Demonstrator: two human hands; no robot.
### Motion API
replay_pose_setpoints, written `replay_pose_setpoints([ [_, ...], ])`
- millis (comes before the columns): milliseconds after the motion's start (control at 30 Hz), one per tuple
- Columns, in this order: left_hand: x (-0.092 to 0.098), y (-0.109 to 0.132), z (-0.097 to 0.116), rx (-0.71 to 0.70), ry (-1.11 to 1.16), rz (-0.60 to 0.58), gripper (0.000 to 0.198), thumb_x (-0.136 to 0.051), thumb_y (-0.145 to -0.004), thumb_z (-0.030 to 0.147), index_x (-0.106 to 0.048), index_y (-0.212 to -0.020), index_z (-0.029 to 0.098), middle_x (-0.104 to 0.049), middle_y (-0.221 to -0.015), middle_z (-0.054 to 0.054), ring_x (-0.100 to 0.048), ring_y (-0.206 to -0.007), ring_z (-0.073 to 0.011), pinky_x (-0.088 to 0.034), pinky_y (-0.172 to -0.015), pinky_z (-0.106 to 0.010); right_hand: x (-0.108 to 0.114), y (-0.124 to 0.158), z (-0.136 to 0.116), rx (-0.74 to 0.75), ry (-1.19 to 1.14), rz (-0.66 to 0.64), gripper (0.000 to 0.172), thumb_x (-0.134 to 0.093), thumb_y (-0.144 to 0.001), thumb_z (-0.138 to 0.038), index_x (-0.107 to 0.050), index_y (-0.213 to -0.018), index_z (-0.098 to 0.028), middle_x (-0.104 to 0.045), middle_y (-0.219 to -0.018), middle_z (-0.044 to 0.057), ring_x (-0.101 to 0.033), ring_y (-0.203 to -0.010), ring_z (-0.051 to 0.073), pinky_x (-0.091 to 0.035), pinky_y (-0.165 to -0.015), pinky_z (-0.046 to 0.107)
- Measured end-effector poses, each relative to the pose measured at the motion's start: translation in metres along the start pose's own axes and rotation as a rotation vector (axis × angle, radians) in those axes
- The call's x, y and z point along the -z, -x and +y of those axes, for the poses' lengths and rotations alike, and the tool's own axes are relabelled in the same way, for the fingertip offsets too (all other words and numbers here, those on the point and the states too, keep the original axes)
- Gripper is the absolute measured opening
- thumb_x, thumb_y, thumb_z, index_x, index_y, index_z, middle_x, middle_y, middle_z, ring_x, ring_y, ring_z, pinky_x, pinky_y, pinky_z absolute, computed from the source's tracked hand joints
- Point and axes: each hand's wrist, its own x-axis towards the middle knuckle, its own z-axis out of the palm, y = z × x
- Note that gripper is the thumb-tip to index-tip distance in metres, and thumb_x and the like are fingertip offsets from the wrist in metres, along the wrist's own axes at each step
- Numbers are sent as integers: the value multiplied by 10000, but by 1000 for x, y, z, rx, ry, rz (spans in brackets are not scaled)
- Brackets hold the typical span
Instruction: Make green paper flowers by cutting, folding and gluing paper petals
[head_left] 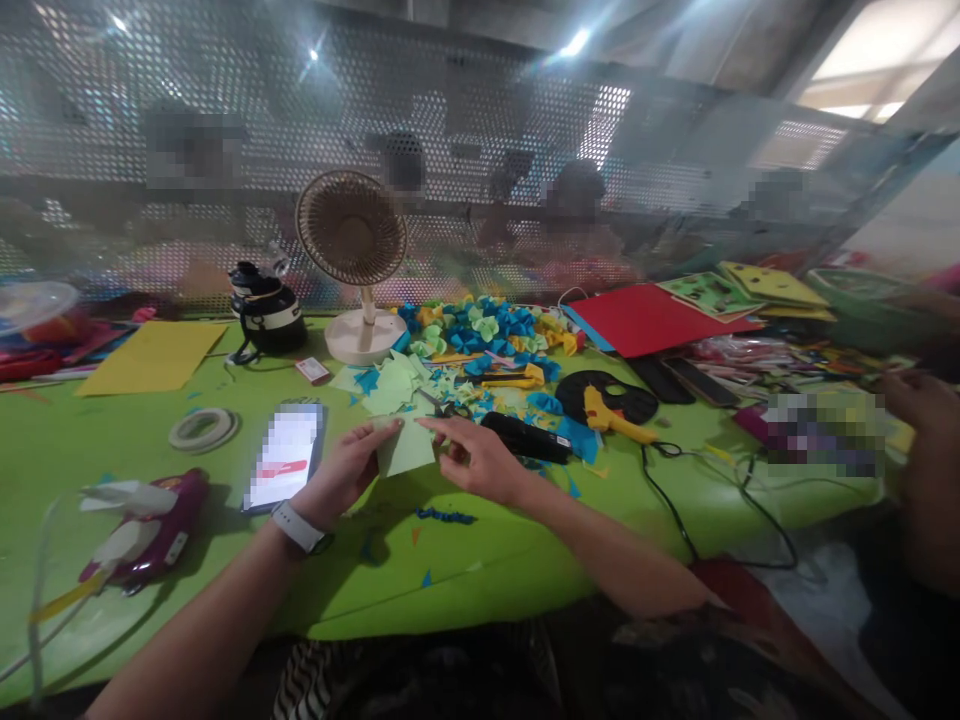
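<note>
A small piece of pale green paper (pixel 407 448) is held above the green tabletop. My left hand (pixel 352 462), with a watch on its wrist, pinches the paper's left edge between thumb and fingers. At its upper right edge is my right hand (pixel 480 458), index finger stretched along the paper and the other fingers curled in. Just beyond the paper lie scissors (pixel 448 408), partly hidden, among pale green paper scraps (pixel 394 382). Behind them is a heap of blue, green and yellow folded paper pieces (pixel 487 325). A black elongated case (pixel 527 438) lies beside my right hand.
A phone (pixel 285 455), a tape roll (pixel 202 429) and a purple tissue pack (pixel 154 530) lie left. A fan (pixel 352 228) stands behind. Rightward are a yellow glue gun (pixel 615 418) with a trailing cord, red sheets (pixel 660 320) and another person's hand (pixel 919 400).
</note>
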Motion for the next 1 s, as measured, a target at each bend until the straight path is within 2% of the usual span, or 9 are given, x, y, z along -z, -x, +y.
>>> replay_pose_setpoints([
  [100,-1,1,-1,29,-12,-55,282,-807,-681,369,-731,-851,157,-755,-777,-52,-677,-624,-140,-561,-585,-230,-5,1,3,101,-9,-48,263,-578,-880,-291,-716,-1095,-230,-716,-925,64,-632,-761,161,-489,-714,273],
  [167,-3,2,-2,16,-35,-65,290,-807,-676,395,-730,-831,163,-755,-776,-51,-676,-628,-148,-575,-604,-257,-9,2,3,78,-84,-25,240,-577,-900,-368,-758,-975,-230,-732,-858,58,-654,-773,173,-499,-708,273],
  [233,-4,3,-3,-15,-66,-59,294,-809,-672,408,-725,-816,165,-758,-813,-55,-681,-665,-152,-589,-643,-278,-11,2,2,-36,-203,-2,267,-582,-891,-433,-761,-922,-237,-723,-779,34,-654,-665,157,-508,-614,254],
  [333,-7,5,-4,-60,-61,-38,337,-757,-731,457,-715,-871,154,-754,-938,-79,-697,-800,-177,-601,-726,-310,-11,2,2,-247,-375,26,317,-606,-848,-522,-726,-875,-230,-629,-583,-22,-568,-431,116,-451,-422,216],
  [433,-8,7,-6,-102,-27,-77,442,-639,-805,562,-699,-957,152,-732,-1046,-106,-695,-916,-217,-597,-782,-353,-12,1,2,-313,-418,90,328,-655,-798,-546,-663,-792,-219,-553,-495,-55,-511,-353,98,-409,-362,199],
  [533,-9,8,-9,-158,-86,-166,426,-765,-731,433,-678,-1055,171,-713,-1121,-95,-680,-987,-220,-565,-861,-350,-13,0,1,-322,-404,139,326,-672,-784,-540,-624,-764,-219,-546,-488,-59,-504,-344,99,-407,-351,203],
  [633,-10,8,-12,-199,-161,-185,484,-811,-695,274,-642,-1138,179,-716,-1113,-78,-682,-956,-178,-536,-894,-322,-13,0,-2,-328,-404,163,316,-675,-781,-536,-611,-761,-226,-543,-480,-59,-494,-334,102,-399,-336,212],
  [833,-10,6,-14,-214,-152,-157,481,-770,-741,267,-617,-1191,195,-725,-1094,-66,-692,-887,-144,-554,-832,-291,-13,0,-4,-338,-416,181,311,-679,-778,-531,-598,-750,-233,-534,-470,-61,-482,-325,102,-388,-324,214],
  [1000,-11,8,-14,-228,-212,-148,413,-797,-705,264,-665,-1089,187,-748,-989,-45,-697,-831,-141,-556,-795,-282,-14,0,-2,-367,-436,201,324,-671,-785,-533,-574,-749,-226,-528,-458,-63,-472,-315,98,-376,-319,206],
])
